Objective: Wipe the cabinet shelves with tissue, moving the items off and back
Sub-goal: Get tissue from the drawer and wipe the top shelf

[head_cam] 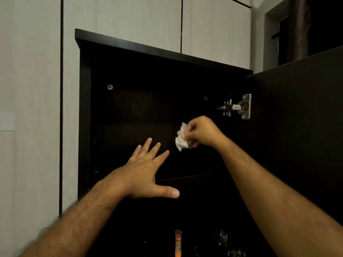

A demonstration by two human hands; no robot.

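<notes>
Nearest us, our two forearms reach up into the dark cabinet. Our left hand is spread flat, fingers straight, holding nothing, near the upper shelf edge. At two o'clock from it, our right hand pinches a crumpled tissue in curled fingers, over the upper shelf. That shelf looks bare of items, so we judge we are mid-wipe there. A small bottle at six o'clock sits lower down; we judge that level and the returning of items remain.

Tissue in R hand, right of L hand, inside cabinet.
</notes>
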